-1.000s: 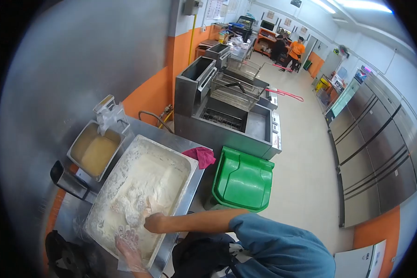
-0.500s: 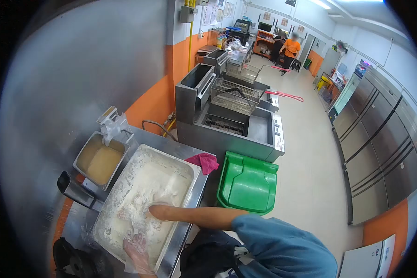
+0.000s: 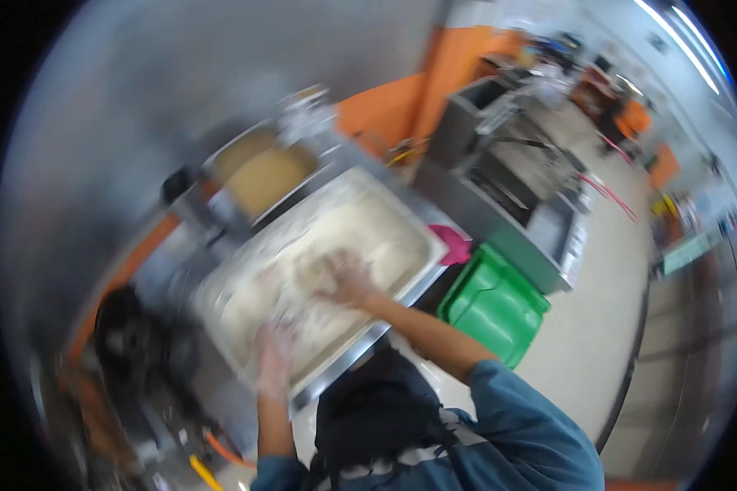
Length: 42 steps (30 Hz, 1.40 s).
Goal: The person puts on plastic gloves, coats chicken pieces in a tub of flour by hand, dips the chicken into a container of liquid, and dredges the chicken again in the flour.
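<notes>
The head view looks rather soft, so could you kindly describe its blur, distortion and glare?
Head view: blur softens the left hand, right hand and tray, hiding fine detail; head view: the scene bows toward dark corners; head view: a ceiling light glares white at upper right.

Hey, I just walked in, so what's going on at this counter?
A person has both hands in a big tray of pale powder. The right hand is spread near the middle, and the left hand is at the near left side. The picture is too blurred to tell whether either holds anything. A metal pan with something yellowish inside sits beside the tray, toward the wall. A pink cloth lies by the tray's right end, near a green bin.
</notes>
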Motion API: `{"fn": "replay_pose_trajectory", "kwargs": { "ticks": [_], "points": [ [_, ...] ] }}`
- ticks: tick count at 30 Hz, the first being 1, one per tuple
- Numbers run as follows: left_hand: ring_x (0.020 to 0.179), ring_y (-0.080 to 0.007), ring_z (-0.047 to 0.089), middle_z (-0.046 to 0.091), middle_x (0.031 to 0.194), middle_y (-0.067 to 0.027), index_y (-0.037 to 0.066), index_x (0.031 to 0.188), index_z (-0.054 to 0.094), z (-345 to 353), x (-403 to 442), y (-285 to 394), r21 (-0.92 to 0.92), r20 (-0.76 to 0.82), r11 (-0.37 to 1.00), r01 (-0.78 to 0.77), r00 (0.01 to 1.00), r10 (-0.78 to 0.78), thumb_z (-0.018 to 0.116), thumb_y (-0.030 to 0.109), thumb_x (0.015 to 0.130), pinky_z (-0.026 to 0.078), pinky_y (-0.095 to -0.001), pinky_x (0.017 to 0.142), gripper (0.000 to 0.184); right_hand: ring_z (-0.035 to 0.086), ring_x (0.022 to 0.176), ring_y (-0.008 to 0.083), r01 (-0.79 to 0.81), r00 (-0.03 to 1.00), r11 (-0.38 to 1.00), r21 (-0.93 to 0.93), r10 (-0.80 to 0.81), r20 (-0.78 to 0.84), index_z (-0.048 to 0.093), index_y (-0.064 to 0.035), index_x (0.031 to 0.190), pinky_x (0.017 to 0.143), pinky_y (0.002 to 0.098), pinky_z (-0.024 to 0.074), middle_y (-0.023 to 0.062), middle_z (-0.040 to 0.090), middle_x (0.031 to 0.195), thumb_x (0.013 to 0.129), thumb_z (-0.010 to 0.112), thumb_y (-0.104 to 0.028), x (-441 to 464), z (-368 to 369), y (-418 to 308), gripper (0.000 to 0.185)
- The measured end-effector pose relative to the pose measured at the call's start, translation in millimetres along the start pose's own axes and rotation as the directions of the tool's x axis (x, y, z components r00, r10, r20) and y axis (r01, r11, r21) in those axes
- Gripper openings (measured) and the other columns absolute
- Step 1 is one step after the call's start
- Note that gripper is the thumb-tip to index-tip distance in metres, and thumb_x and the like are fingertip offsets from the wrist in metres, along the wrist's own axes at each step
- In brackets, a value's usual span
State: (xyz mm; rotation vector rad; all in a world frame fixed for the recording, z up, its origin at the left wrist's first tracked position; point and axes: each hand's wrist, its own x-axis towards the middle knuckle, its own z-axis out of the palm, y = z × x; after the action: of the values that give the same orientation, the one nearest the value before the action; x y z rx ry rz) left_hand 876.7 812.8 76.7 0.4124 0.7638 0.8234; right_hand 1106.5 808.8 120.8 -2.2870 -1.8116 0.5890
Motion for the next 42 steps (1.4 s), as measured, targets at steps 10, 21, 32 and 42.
{"fn": "replay_pose_trajectory", "kwargs": {
  "ticks": [10,21,32,42],
  "points": [
    [0.083,-0.0170,0.049,0.050,0.093,-0.0093,0.006,0.105,0.045,70.2,30.4,-28.0,0.173,0.120,0.946,0.273,0.948,-0.296,0.048,0.041,0.081,0.041,-0.0292,0.071,0.043,0.000,0.124,0.0414,-0.015,0.992,0.999,-0.040,0.010,-0.123,0.018,-0.0204,0.132,0.094,0.0596,0.0053,0.0155,-0.001,0.138,0.070,0.036,-0.068,31.8,0.0,-20.8,0.080],
    [0.066,-0.0118,0.048,0.052,0.081,-0.0035,0.006,0.093,0.054,125.7,16.4,-34.0,0.639,0.046,0.764,0.090,0.987,-0.155,0.043,0.035,0.086,0.040,-0.0279,0.059,0.032,0.027,0.120,0.0311,0.269,0.945,0.142,0.953,-0.229,-0.233,0.035,-0.0040,0.123,0.098,0.0397,0.0220,0.0186,0.027,0.130,0.082,0.036,-0.044,112.9,76.7,71.2,0.057],
    [0.089,-0.0155,0.043,0.045,0.101,-0.0059,0.004,0.109,0.043,-91.8,112.8,19.7,0.918,-0.184,-0.205,0.339,0.823,0.538,0.034,0.035,0.087,0.036,-0.0281,0.076,0.040,0.054,0.086,0.0194,-0.254,0.967,-0.136,0.958,0.000,0.256,0.054,-0.0020,0.100,0.072,0.0293,0.0439,0.0079,0.056,0.098,0.084,0.034,-0.018,194.2,93.5,150.8,0.030],
    [0.116,-0.0214,0.031,0.031,0.128,-0.0093,0.003,0.125,0.031,-6.8,149.8,24.5,0.086,-0.415,0.996,-0.017,0.909,0.052,0.026,0.042,0.087,0.027,-0.0331,0.095,0.054,0.053,0.083,0.0179,0.352,0.874,0.585,0.730,-0.486,-0.032,0.047,0.0004,0.109,0.074,0.0269,0.0424,0.0084,0.055,0.095,0.085,0.038,-0.018,225.2,166.5,86.9,0.032]
  ]
}}
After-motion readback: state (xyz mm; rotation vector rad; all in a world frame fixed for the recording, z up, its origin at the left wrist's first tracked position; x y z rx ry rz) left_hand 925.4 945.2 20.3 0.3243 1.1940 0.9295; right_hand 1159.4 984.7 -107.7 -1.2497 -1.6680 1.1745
